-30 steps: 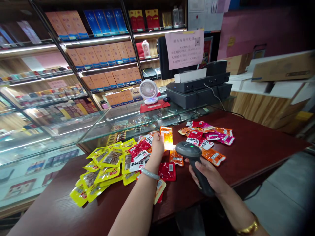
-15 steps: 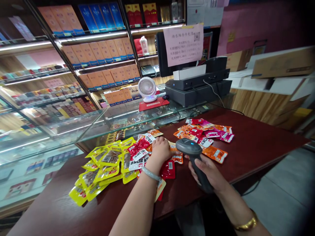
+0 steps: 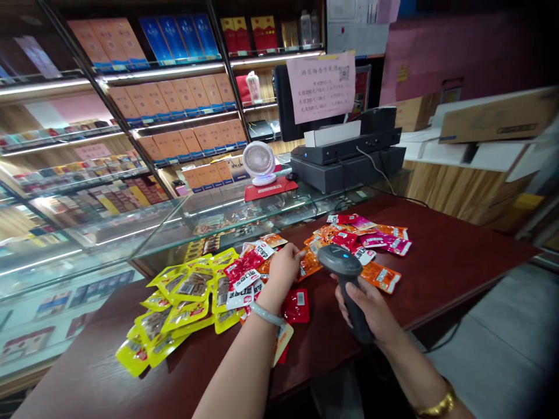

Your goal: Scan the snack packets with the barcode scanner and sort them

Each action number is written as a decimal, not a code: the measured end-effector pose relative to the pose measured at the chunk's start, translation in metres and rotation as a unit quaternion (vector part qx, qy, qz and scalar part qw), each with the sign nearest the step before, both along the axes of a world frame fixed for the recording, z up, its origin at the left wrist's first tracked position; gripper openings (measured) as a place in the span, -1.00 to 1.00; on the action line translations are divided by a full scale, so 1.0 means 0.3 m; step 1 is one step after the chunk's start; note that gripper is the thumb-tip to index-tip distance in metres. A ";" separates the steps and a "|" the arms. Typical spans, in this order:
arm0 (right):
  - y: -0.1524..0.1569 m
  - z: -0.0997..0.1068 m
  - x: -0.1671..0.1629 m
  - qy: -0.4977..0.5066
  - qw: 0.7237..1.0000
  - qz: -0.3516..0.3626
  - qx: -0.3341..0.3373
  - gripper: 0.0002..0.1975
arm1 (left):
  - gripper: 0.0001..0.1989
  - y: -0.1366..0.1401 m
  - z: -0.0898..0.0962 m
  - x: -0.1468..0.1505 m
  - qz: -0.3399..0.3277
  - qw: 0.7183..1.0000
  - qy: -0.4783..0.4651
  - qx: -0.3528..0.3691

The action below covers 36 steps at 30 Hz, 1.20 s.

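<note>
My right hand point(image 3: 371, 305) is wrapped round the handle of a dark grey barcode scanner point(image 3: 339, 260), its head tilted toward my left hand. With fingers closed, my left hand point(image 3: 286, 266) grips the edge of an orange snack packet point(image 3: 310, 263), which lies just left of the scanner head. Beneath and beside that hand are red-and-white snack packets point(image 3: 244, 267) and a red packet point(image 3: 297, 305). Yellow snack packets point(image 3: 187, 308) are heaped farther left. Beyond the scanner lies another pile, with orange packets point(image 3: 381, 276) and magenta packets point(image 3: 395, 244). My palm hides part of the middle packets.
The dark red table point(image 3: 463, 244) borders a glass display counter point(image 3: 174, 233). On the counter are a small white fan point(image 3: 259, 160), a red mat point(image 3: 271, 188) and a monitor point(image 3: 283, 105) above dark till equipment point(image 3: 349, 166). Boxed goods fill the shelves behind. Cartons point(image 3: 493, 122) stand at right.
My left fingers have drawn together on the orange packet, and the thumb no longer stretches out to the right. The scanner stays in my right hand, nearly in place. The view has shifted slightly.
</note>
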State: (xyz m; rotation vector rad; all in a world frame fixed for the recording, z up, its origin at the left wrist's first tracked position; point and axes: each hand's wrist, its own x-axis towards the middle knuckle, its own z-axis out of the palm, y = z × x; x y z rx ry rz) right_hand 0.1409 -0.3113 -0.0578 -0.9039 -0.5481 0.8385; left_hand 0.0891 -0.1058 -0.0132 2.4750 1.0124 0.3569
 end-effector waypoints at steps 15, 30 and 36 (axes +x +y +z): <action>0.001 -0.002 -0.002 -0.020 1.000 -0.013 0.002 -0.57 | -0.77 0.006 -0.021 0.012 0.019 0.997 -0.072 -0.020; -0.004 0.022 -0.007 -0.015 1.000 -0.019 -0.010 -0.62 | -0.50 0.015 0.124 -0.104 -0.282 0.900 0.319 0.093; -0.003 0.026 -0.007 -0.015 1.000 -0.021 -0.010 -0.62 | -0.71 0.022 0.071 -0.069 -0.267 0.904 0.313 0.116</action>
